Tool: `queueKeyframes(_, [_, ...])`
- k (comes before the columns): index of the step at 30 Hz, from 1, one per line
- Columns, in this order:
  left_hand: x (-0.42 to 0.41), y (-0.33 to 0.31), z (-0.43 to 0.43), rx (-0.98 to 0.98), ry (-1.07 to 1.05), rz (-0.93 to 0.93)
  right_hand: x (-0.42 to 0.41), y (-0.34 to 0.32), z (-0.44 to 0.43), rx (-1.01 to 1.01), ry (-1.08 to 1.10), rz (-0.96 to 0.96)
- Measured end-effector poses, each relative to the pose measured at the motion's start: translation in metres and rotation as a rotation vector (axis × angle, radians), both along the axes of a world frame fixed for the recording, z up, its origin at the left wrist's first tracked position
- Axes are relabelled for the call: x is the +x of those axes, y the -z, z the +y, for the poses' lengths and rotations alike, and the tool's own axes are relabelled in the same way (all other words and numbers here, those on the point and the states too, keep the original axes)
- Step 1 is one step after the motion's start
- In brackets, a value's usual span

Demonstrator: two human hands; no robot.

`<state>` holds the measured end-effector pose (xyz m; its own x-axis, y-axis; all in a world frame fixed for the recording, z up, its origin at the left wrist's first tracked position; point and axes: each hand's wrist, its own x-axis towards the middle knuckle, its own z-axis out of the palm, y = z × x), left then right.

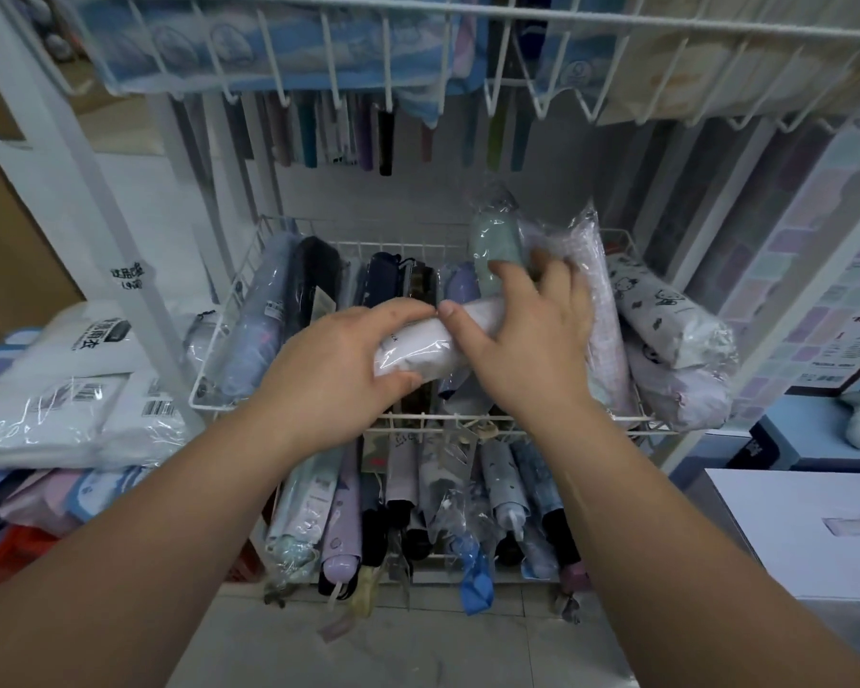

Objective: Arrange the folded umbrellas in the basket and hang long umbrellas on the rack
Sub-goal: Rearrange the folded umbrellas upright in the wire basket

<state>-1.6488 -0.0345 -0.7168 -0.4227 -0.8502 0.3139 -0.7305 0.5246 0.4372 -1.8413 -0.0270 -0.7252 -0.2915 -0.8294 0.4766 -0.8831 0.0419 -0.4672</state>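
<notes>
A white folded umbrella (418, 347) in clear wrap lies crosswise over the middle white wire basket (249, 260). My left hand (333, 360) grips its left end. My right hand (527, 340) wraps its right end, with the index finger touching a mint green wrapped umbrella (497, 250) that stands tilted behind. Several folded umbrellas fill the basket, dark ones at the left and centre, pale patterned ones (666, 310) at the right. Long umbrellas (338, 136) hang from the rack at the back.
A lower basket (537, 580) holds several more folded umbrellas. An upper wire shelf (517, 22) carries packaged goods overhead. Wrapped white packages (60, 389) are stacked at the left. A white box (805, 528) stands at the right, with tiled floor below.
</notes>
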Motion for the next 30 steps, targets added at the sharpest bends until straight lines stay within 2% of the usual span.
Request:
queueKeyframes(3, [0.006,0.002,-0.002,-0.039,-0.087,0.084,0.015,-0.003,0.0,-0.073,-0.012,-0.08])
queueKeyframes(5, [0.008,0.003,-0.007,0.003,-0.171,0.238,0.027,-0.004,-0.004,-0.087,-0.075,-0.203])
queueKeyframes(7, [0.005,0.003,-0.013,0.06,-0.242,0.402,0.036,-0.008,-0.013,-0.022,-0.16,-0.346])
queueKeyframes(10, [-0.003,0.006,-0.023,0.081,-0.285,0.505,0.05,-0.014,-0.034,0.169,-0.325,-0.62])
queueKeyframes(13, [-0.009,0.014,-0.033,0.238,-0.247,0.626,0.061,-0.009,-0.051,0.213,-0.403,-0.857])
queueKeyframes(16, [-0.005,0.022,-0.045,0.318,-0.177,0.538,0.06,-0.004,-0.065,0.232,-0.374,-0.824])
queueKeyframes(18, [0.007,0.019,-0.049,0.275,-0.155,0.433,0.058,-0.002,-0.074,0.249,-0.371,-0.8])
queueKeyframes(21, [0.028,0.011,-0.054,-0.01,-0.29,0.093,0.062,-0.002,-0.083,0.293,-0.388,-0.652])
queueKeyframes(23, [0.038,0.01,-0.058,-0.087,-0.408,-0.171,0.067,-0.002,-0.086,0.314,-0.399,-0.532])
queueKeyframes(26, [0.041,0.015,-0.064,0.009,-0.438,-0.439,0.072,-0.001,-0.087,0.362,-0.413,-0.287])
queueKeyframes(28, [0.042,0.022,-0.069,0.048,-0.392,-0.501,0.074,0.001,-0.088,0.385,-0.419,-0.216])
queueKeyframes(30, [0.045,0.023,-0.076,0.09,-0.347,-0.477,0.074,0.003,-0.09,0.402,-0.417,-0.197])
